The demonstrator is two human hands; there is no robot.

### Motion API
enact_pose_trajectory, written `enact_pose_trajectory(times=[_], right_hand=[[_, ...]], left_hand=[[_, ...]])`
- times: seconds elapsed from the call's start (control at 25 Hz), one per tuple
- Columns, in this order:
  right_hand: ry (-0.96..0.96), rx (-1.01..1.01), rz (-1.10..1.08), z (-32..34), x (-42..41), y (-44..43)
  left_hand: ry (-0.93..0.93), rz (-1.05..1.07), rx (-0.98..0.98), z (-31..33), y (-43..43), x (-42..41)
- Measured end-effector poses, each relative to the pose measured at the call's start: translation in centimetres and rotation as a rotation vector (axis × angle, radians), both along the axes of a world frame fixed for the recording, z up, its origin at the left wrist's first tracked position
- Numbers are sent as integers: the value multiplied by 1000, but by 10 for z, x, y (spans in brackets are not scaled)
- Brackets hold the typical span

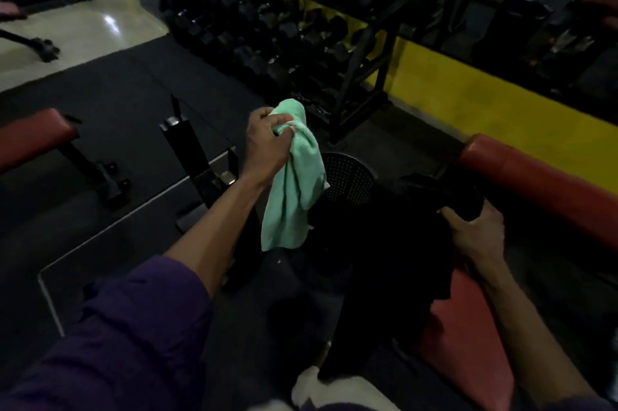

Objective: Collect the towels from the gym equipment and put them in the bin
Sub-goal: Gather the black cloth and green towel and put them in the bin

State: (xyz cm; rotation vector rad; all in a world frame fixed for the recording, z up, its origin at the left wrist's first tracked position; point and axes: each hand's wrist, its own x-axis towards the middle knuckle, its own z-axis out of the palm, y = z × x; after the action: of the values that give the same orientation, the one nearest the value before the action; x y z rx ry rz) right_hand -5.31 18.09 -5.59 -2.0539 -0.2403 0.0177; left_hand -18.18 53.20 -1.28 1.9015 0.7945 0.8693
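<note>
The left hand (266,146) sits at the centre of the frame, its fingers (282,118) clamped on the bunched top of a mint-green towel (291,183). The towel hangs down from that grip, in front of the rim of a dark perforated bin (347,179) that stands on the floor just right of centre. At the right of the frame the right hand (475,233) has its fingers (451,215) closed on a black cloth (401,243), which drapes down in front of the bin and over a red padded bench (468,337) at the lower right. Whether the black cloth is a towel is hard to tell in the dim light. A purple sleeve (133,327) covers the left upper arm at the lower left. A rack of dark dumbbells (284,9) fills the upper middle of the frame, with a yellow floor stripe (485,102) running beside it.
</note>
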Motion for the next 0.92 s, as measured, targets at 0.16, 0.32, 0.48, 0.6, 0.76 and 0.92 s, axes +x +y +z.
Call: enact_pose_trajectory(times=[0.16, 0.32, 0.48, 0.6, 0.76, 0.92], right_hand=[[15, -18, -92, -5, 16, 37], [26, -30, -162, -1, 26, 69], [18, -69, -253, 3, 33, 103], [-19, -67, -330, 15, 36, 136], [-116, -91, -367, 42, 49, 189], [-179, -2, -406, 70, 75, 240]], left_hand=[[-13, -106, -36, -5, 41, 56], [-15, -219, -67, -14, 78, 103], [108, -458, -95, -32, 118, 146], [172, -529, -125, -49, 153, 165], [230, -557, -166, -69, 196, 172], [239, -565, -202, -82, 226, 165]])
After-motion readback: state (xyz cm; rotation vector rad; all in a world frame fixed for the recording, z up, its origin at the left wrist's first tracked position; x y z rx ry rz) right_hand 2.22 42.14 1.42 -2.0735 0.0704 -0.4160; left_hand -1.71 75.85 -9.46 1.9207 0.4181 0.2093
